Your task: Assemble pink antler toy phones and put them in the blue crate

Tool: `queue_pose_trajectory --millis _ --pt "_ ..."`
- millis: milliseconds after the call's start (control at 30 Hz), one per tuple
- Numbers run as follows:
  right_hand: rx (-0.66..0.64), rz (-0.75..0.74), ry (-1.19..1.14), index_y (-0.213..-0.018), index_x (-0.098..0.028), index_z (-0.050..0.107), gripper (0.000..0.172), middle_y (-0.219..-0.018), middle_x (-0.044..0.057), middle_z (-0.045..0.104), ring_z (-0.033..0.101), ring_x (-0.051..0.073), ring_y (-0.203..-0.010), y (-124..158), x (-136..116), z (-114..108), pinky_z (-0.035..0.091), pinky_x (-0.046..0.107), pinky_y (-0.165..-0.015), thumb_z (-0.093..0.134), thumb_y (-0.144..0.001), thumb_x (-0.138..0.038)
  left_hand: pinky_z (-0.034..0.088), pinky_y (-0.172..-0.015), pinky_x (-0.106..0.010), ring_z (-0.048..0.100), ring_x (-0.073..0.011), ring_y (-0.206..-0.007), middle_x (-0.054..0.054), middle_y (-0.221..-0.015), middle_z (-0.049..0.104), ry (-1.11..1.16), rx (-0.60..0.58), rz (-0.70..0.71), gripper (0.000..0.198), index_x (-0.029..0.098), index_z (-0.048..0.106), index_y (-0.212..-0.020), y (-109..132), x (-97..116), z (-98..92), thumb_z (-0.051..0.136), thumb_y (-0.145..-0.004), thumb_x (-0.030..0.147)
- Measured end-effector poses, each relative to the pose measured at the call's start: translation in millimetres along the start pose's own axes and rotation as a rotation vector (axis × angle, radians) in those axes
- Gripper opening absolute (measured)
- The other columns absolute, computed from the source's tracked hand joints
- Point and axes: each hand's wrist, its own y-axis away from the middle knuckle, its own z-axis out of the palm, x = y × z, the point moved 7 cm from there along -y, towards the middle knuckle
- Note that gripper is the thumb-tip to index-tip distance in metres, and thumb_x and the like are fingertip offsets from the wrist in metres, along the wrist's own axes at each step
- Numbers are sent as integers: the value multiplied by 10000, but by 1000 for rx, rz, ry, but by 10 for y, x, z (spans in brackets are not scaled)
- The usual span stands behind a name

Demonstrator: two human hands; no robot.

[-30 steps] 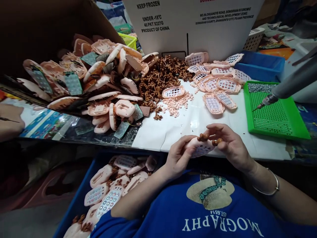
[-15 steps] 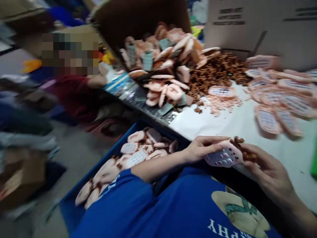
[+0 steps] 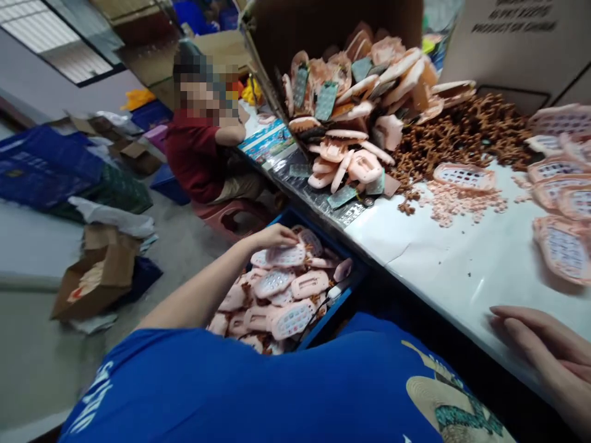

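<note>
My left hand [image 3: 276, 235] is down in the blue bin [image 3: 359, 278], its fingers closed over the edge of a pink plastic casing [image 3: 282, 256] with rows of button holes. The fingertips are partly hidden behind the casing. More pink casings [image 3: 292, 319] and brown plastic bits fill the bin. At the near edge of the white tabletop [image 3: 410, 246], my right hand [image 3: 547, 351] hovers with straight fingers and holds nothing. Several pink casings with white keypads [image 3: 564, 249] lie beyond it on the right.
A tipped cardboard box [image 3: 265, 67] spills pink shells and green circuit boards [image 3: 325, 100] onto the table. Beside it lie a heap of brown plastic pieces [image 3: 457, 132] and small pink bits [image 3: 464, 203]. A person in a dark red shirt [image 3: 191, 154] sits at the left.
My left hand has moved left and down into the bin with a pink casing. My right hand has let go of the casing and brown pieces and opened. The view has swung left.
</note>
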Motion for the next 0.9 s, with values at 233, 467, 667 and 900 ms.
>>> queue_pose_trajectory --millis 233,467,667,900 --pt "49 97 -51 -872 -290 766 296 -914 18 782 750 232 -803 -107 -110 26 647 320 -782 660 -801 -557 574 -657 -299 680 -180 -739 -21 -844 732 -183 27 301 315 191 732 -931 -273 618 36 576 -936 466" --pt "16 11 -55 -900 -262 754 267 -928 27 770 744 209 -816 -87 -144 87 633 260 -732 645 -849 -500 320 -1150 -541 454 -369 -1361 -196 -1450 523 -814 491 584 566 131 582 -1317 -840 1916 219 684 -822 384" --pt "15 -77 -74 -926 -258 737 196 -951 38 755 736 203 -840 -59 -221 112 629 260 -746 622 -894 -413 410 -1018 -459 607 -313 -1127 -187 -1196 670 -894 641 481 353 110 615 -1213 -1255 1983 140 454 -920 222" --pt "-7 -117 -58 -956 -276 719 162 -965 17 743 723 180 -847 -63 -234 147 605 235 -746 608 -911 -385 479 -861 -316 669 -196 -904 -68 -1037 724 -650 984 531 401 184 633 -1168 -975 2124 -353 368 -1027 451"
